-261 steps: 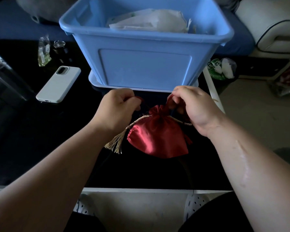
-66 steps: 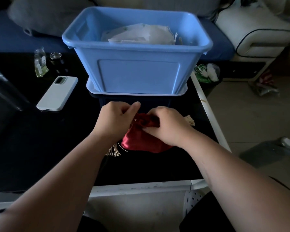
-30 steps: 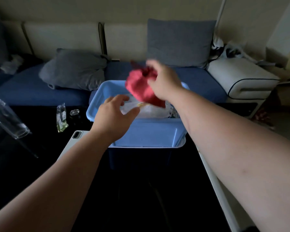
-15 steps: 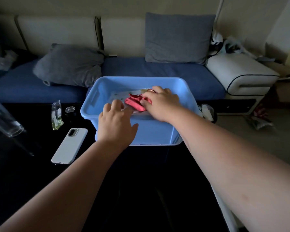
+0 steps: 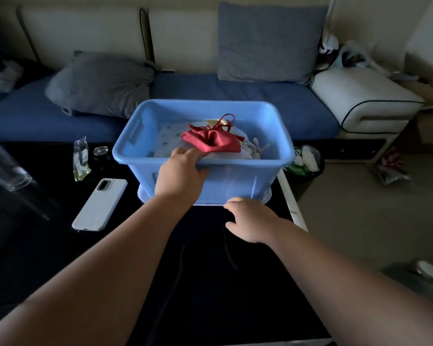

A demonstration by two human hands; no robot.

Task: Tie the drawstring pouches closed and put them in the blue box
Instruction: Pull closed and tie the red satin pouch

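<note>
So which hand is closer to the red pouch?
Left. The left hand is at the blue box rim, fingertips beside the red pouch; the right hand is outside the box.

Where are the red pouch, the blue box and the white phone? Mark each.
red pouch point(image 5: 211, 142), head view, middle of its cloth.
blue box point(image 5: 235, 182), head view, bare front wall.
white phone point(image 5: 100, 204), head view, middle of its back.

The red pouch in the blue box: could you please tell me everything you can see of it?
The red pouch looks like shiny satin, crumpled and lying flat, its mouth gathered, with a thin red cord looping up behind it. It rests on pale bags inside the blue box. The left hand reaches toward its near-left edge; whether it touches is unclear.
</note>
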